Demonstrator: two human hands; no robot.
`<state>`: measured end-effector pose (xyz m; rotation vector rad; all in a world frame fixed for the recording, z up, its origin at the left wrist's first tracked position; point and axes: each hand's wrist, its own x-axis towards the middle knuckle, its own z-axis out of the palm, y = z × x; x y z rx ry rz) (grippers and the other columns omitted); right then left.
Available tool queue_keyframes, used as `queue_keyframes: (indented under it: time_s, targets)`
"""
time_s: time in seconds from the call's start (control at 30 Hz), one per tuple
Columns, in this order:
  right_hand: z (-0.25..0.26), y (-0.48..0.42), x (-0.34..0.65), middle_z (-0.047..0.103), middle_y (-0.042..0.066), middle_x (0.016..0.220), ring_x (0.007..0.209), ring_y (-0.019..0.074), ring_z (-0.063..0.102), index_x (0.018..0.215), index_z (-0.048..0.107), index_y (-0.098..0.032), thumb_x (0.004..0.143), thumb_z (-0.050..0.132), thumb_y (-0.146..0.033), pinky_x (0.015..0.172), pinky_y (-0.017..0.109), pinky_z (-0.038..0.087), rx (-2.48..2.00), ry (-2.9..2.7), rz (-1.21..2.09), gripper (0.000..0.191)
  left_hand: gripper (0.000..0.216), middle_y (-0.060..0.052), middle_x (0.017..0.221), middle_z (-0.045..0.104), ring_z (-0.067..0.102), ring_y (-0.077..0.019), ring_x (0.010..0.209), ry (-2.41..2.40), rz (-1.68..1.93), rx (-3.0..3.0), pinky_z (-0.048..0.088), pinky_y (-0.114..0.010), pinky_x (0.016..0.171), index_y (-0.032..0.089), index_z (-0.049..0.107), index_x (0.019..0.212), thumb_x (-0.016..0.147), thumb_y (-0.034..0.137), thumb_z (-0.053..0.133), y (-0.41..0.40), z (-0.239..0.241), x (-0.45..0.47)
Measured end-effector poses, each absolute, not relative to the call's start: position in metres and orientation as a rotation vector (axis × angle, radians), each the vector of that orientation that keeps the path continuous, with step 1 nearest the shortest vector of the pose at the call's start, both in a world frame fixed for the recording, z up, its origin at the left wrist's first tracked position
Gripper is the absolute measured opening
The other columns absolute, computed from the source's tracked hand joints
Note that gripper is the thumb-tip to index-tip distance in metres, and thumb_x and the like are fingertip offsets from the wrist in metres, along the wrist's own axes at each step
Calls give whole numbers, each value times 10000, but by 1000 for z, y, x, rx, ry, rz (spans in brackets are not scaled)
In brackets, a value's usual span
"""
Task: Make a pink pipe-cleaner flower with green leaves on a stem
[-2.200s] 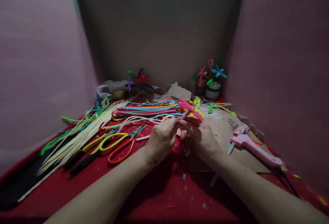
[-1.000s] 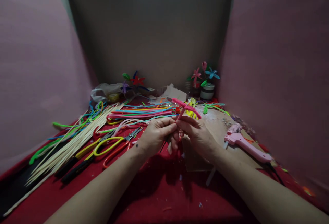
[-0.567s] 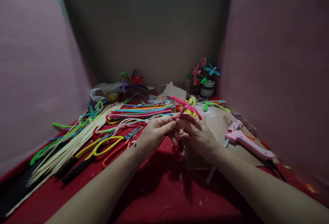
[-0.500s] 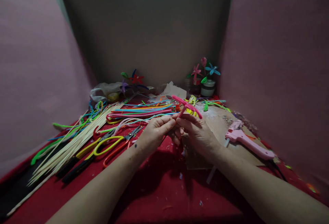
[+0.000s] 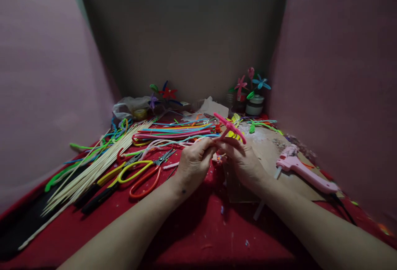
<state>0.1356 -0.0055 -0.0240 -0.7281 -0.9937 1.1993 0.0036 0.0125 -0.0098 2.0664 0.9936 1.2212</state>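
Note:
A bright pink pipe-cleaner piece (image 5: 231, 128), a bent bar with a short stem below it, sticks up over my fingers in the middle of the view. My right hand (image 5: 243, 158) is closed on its lower part, with the thumb and fingers pinched together. My left hand (image 5: 195, 160) is closed too, its fingertips meeting the right ones at the stem's lower end. What exactly the left fingers pinch is covered, though it appears to be the same stem. Red-handled scissors (image 5: 149, 183) lie beside my left wrist.
Left are yellow-handled pliers (image 5: 124, 175), bamboo sticks (image 5: 96, 166) and coloured pipe cleaners (image 5: 176, 131). A pink glue gun (image 5: 304, 170) with a cord rests on cardboard (image 5: 266, 154) at the right. Finished flowers (image 5: 248, 84) and a jar (image 5: 254, 105) stand at the back.
My left hand has turned, its knuckles now more upward and its fingers curled tighter. The pink piece has tilted slightly. The whole view has shifted a little.

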Motion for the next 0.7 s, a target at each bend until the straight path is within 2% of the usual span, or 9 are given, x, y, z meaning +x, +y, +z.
queue_keyframes:
  time_s: [0.2, 0.43, 0.53, 0.63, 0.7]
  targets:
    - [-22, -6, 135, 642, 14, 731, 650, 139, 528, 808, 681, -180, 676, 702, -319, 610, 279, 416, -754, -1022, 1218, 193, 161, 58, 466, 479, 427, -61, 369, 855, 1094, 1670, 347, -180, 396, 158, 544, 698, 803, 278, 521, 11, -4, 7]
    - [-25, -2, 138, 631, -17, 709, 483, 79, 453, 854, 673, -200, 664, 712, -284, 524, 252, 388, -689, -984, 1322, 211, 148, 59, 533, 518, 369, -26, 297, 559, 836, 1227, 340, -157, 295, 150, 535, 751, 760, 287, 591, 16, -1, 3]
    - [-24, -2, 138, 637, -2, 699, 518, 85, 472, 819, 686, -181, 673, 706, -257, 529, 245, 386, -655, -994, 1315, 166, 134, 59, 529, 504, 353, -18, 292, 524, 771, 1255, 341, -156, 313, 142, 550, 782, 793, 276, 548, 16, 3, 3]
    - [-23, -3, 138, 632, -2, 672, 579, 111, 511, 729, 680, -173, 624, 739, -235, 554, 252, 402, -671, -926, 1216, 135, 166, 24, 569, 540, 472, -45, 373, 646, 850, 1511, 399, -176, 406, 127, 555, 713, 813, 249, 507, 14, 4, 5]
    - [-23, -3, 138, 626, -6, 670, 584, 122, 521, 701, 668, -183, 619, 741, -242, 565, 266, 414, -682, -921, 1188, 125, 109, 10, 608, 568, 531, -74, 468, 759, 941, 1740, 439, -197, 489, 132, 584, 742, 791, 212, 528, 12, 0, 6]
